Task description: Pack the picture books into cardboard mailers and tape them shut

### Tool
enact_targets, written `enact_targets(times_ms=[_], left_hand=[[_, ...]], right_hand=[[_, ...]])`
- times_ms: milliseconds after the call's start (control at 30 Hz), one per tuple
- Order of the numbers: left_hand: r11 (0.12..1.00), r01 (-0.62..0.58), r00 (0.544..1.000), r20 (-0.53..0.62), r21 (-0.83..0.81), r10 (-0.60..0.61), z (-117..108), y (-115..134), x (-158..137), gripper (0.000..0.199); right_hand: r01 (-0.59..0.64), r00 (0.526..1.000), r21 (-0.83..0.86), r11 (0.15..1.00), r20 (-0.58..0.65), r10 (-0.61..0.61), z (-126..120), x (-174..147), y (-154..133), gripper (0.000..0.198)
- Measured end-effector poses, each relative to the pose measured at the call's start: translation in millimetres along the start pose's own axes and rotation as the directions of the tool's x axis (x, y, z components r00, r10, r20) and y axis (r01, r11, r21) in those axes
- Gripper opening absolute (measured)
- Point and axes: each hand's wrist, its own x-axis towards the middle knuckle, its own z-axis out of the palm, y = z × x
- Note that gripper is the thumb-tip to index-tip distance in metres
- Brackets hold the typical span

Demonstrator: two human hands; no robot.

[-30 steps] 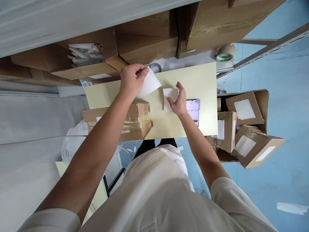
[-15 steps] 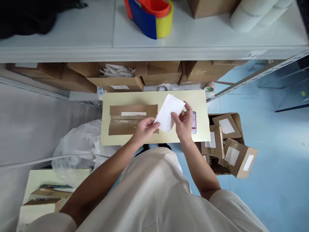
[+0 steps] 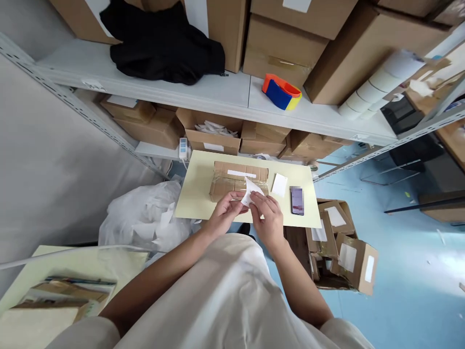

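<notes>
My left hand (image 3: pixel 227 212) and my right hand (image 3: pixel 267 215) both pinch a small white paper label (image 3: pixel 250 193) between them, just above the near edge of a pale yellow table (image 3: pixel 194 191). Behind the label lies a flat taped cardboard parcel (image 3: pixel 232 178) with a white strip on top. To the right of the parcel a second white label (image 3: pixel 279 184) lies flat, and a phone (image 3: pixel 297 200) with its screen lit rests beside it.
A grey shelf (image 3: pixel 232 94) behind the table carries cardboard boxes, a black cloth (image 3: pixel 163 46) and a red, blue and yellow tape dispenser (image 3: pixel 281 92). An open box of labelled parcels (image 3: pixel 345 242) sits on the blue floor at right. A white plastic bag (image 3: pixel 141 220) lies left.
The view tilted up, showing the upper shelf. My hands drew the label closer to me, and it now looks bent or partly peeled between my fingers.
</notes>
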Motion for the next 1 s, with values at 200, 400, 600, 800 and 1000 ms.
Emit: enact_targets(times_ms=[200,400,600,800,1000], left_hand=[[0.989,0.011,0.999,-0.048,-0.146,-0.018,-17.1,2.2,-21.9,0.035],[0.99,0.016,1.0,0.0,-0.137,-0.017,-29.2,10.3,-34.9,0.031],[0.999,-0.025,1.0,0.015,-0.046,0.026,-37.4,12.5,-38.4,0.028],[0.995,-0.09,0.995,0.046,0.05,0.087,-39.1,19.0,-38.2,0.026],[0.952,-0.241,0.97,0.085,0.187,0.229,-40.6,22.5,-41.9,0.025]], right_hand=[[0.103,0.995,-0.032,0.994,0.011,-0.102,7.6,-6.8,-32.3,0.022],[0.094,0.995,-0.044,0.995,-0.021,-0.095,9.6,-9.5,-48.7,0.019],[0.035,0.999,0.005,0.999,0.02,-0.035,8.8,-11.2,-54.9,0.021],[-0.095,0.994,0.143,0.985,0.069,0.086,7.2,-13.6,-58.2,0.02],[-0.226,0.972,0.32,0.92,0.131,0.193,6.5,-16.1,-63.9,0.022]])
